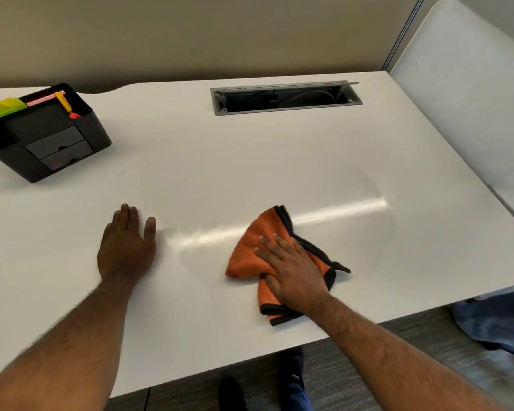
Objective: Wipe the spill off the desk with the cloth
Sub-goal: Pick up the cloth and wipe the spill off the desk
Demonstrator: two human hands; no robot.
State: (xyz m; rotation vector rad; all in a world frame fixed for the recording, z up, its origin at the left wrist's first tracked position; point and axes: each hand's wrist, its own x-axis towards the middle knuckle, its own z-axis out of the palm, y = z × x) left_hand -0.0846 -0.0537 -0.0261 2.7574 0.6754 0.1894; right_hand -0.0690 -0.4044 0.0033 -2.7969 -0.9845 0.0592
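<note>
I see right hand flat, fingers spread, pressing the orange cloth onto the white desk near its front edge, left hand open palm-down, empty, well apart, black organizer far left.

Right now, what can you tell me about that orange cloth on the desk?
The orange cloth looks like soft microfibre with a dark stitched border. It lies crumpled and partly folded on the white desk, near the front edge. The right hand presses flat on it, fingers spread, covering its middle. A shiny damp streak runs across the desk on both sides of it. Nothing else touches it.
</note>
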